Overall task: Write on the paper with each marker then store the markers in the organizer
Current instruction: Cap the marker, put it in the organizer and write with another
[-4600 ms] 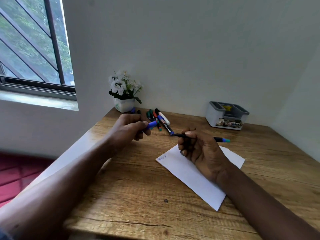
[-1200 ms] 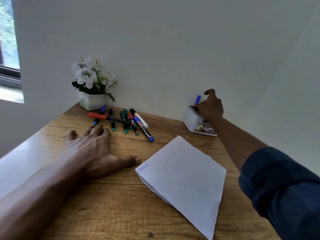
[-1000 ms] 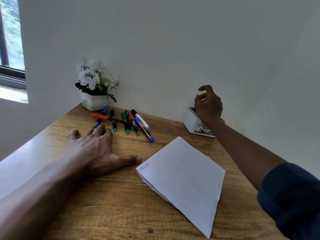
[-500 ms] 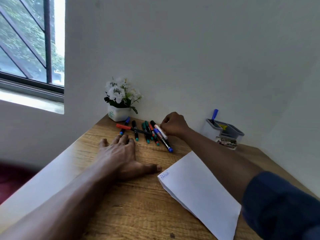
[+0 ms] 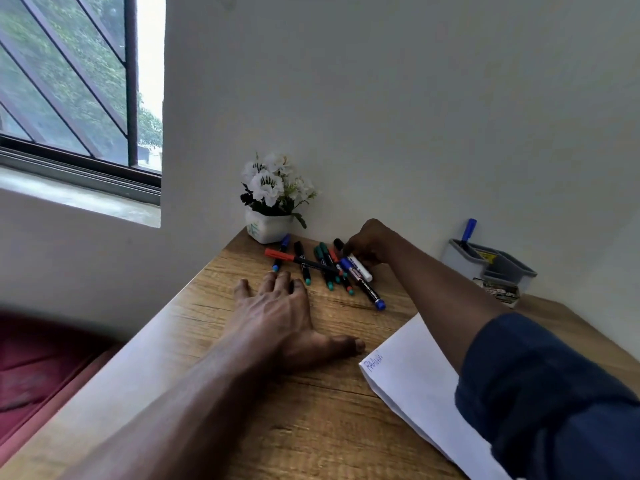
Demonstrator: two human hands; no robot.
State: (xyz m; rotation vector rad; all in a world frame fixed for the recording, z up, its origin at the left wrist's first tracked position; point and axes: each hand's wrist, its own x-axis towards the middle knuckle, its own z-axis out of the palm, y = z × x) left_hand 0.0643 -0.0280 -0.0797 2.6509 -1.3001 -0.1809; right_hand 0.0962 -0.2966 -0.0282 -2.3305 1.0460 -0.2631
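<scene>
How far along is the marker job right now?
Done: one blue-capped marker stands in the grey plastic organizer, and the white paper sheet bears one blue word. In hand: the right hand pinches the white-barrelled marker; the left hand rests flat on the wooden table. Left: the pile of loose markers.

A dark navy-blue sleeve (image 5: 554, 393) of soft, creased cloth covers the right upper arm, bunched at its edge. Below the sleeve, the forearm and right hand (image 5: 372, 242) are bare; the left hand (image 5: 280, 317) and forearm likewise.
</scene>
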